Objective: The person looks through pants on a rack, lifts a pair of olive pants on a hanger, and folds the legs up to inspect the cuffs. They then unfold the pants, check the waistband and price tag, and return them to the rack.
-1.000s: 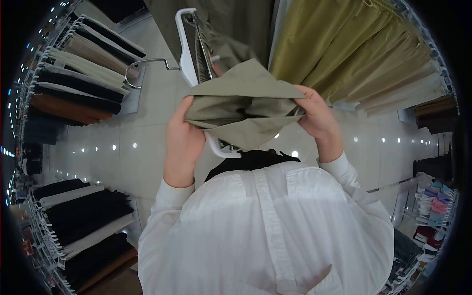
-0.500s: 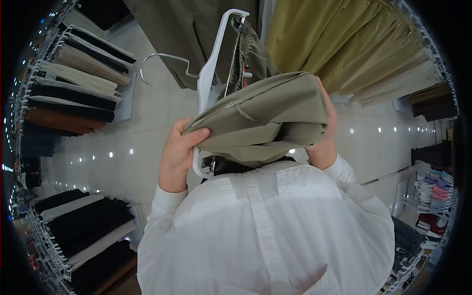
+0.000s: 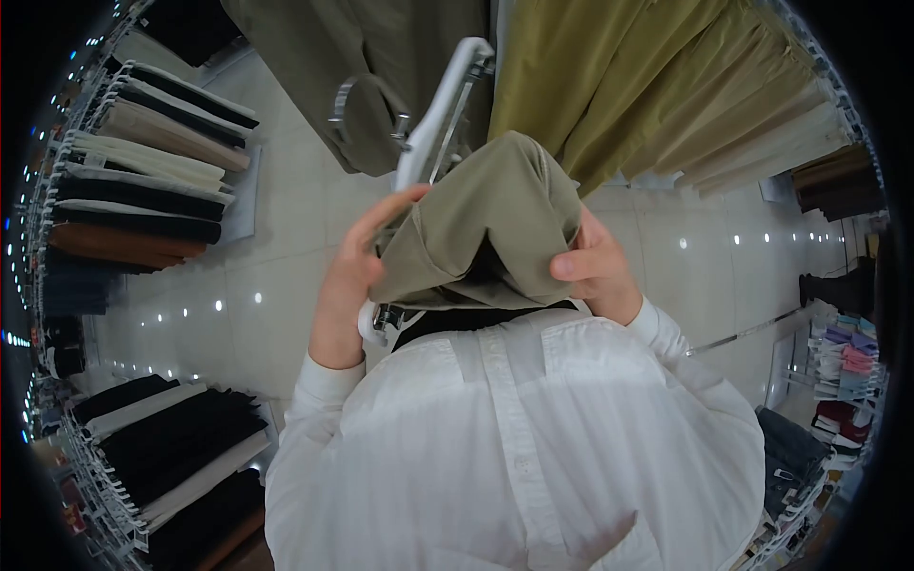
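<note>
An olive-green garment (image 3: 495, 209) hangs bunched between my two hands, its cloth peaked at the top with a dark fold below. My left hand (image 3: 357, 266) grips its left edge, beside a white hanger (image 3: 447, 105). On the right, my right hand (image 3: 600, 266) holds the other edge, thumb in front and fingers behind the cloth. The hanger slants behind the garment; its metal hook (image 3: 367, 90) points left and its lower end with a metal clip (image 3: 379, 322) shows below my left hand. Its middle is hidden by the cloth.
Grey-green trousers (image 3: 324, 76) and mustard garments (image 3: 590, 86) hang in front of me. Racks of folded-over dark, cream and brown clothes (image 3: 143, 200) stand at the left, with more dark clothes (image 3: 181, 438) at the lower left. Small coloured items (image 3: 852, 357) hang at the right.
The garment has bunched up into a peak, its long upper edge no longer stretched out. My right hand has moved left and down, its thumb now in front. The hanger has shifted and its hook turned.
</note>
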Demonstrator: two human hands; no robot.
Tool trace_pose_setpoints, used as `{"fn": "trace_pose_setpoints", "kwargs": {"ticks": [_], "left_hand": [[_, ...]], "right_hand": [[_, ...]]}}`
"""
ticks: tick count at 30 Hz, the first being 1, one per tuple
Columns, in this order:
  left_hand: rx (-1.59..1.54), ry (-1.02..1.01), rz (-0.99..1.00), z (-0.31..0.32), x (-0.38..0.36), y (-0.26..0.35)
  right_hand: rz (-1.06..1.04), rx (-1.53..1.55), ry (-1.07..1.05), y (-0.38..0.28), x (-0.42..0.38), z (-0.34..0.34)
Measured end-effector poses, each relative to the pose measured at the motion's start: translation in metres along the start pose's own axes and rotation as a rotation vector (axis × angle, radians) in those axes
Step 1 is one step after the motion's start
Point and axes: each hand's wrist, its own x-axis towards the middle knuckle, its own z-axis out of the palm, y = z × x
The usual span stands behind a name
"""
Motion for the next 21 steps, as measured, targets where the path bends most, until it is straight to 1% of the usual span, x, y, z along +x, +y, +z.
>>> {"fn": "trace_pose_setpoints", "kwargs": {"ticks": [1,3,4,6,7,8,9,10,11,12,13,14,15,16,18,19,21], "left_hand": [[-0.003,-0.002,-0.003,-0.005,-0.001,-0.001],[0.466,-0.317,-0.318,-0.017,-0.002,0.000],[0.464,-0.319,-0.321,-0.015,-0.001,-0.002],[0.092,0.117,-0.494,-0.007,0.001,-0.006],[0.092,0.116,-0.494,-0.007,0.003,-0.009],[-0.205,0.214,-0.427,-0.009,0.005,-0.012],[-0.501,0.309,-0.351,-0.010,0.008,-0.013],[-0.502,0.309,-0.349,-0.011,0.010,-0.011],[-0.605,0.247,-0.361,-0.013,0.011,-0.005],[-0.707,0.184,-0.374,-0.013,0.012,-0.001],[-0.706,0.186,-0.373,-0.014,0.012,-0.002],[-0.723,0.172,-0.322,-0.016,0.012,-0.006],[-0.739,0.157,-0.272,-0.018,0.012,-0.009],[-0.736,0.152,-0.275,-0.019,0.012,-0.011],[-0.676,0.216,-0.215,-0.020,0.010,-0.013],[-0.674,0.214,-0.221,-0.018,0.007,-0.013],[-0.638,0.263,-0.168,-0.013,0.002,-0.013]], "right_hand": [[-0.015,-0.014,0.011,-0.001,0.003,0.004],[-0.030,-0.026,0.028,0.001,0.009,0.005],[-0.053,-0.034,-0.011,0.001,0.013,0.003],[-0.076,-0.041,-0.049,0.003,0.016,-0.001],[-0.102,-0.200,-0.024,0.003,0.016,-0.002],[-0.128,-0.359,0.001,0.004,0.017,-0.004],[-0.127,-0.360,0.001,0.007,0.018,-0.007],[-0.107,-0.621,0.051,0.012,0.019,-0.012],[-0.085,-0.880,0.100,0.016,0.021,-0.018],[-0.084,-0.879,0.097,0.018,0.022,-0.023],[0.016,-1.140,0.223,0.019,0.022,-0.030],[0.120,-1.397,0.354,0.022,0.023,-0.037],[-0.162,-1.498,0.408,0.031,0.025,-0.043],[-0.166,-1.497,0.413,0.031,0.025,-0.049],[0.282,-1.433,0.411,0.027,0.023,-0.053],[0.282,-1.429,0.416,0.026,0.020,-0.053],[0.526,-0.335,0.231,0.024,0.011,-0.053]]}}
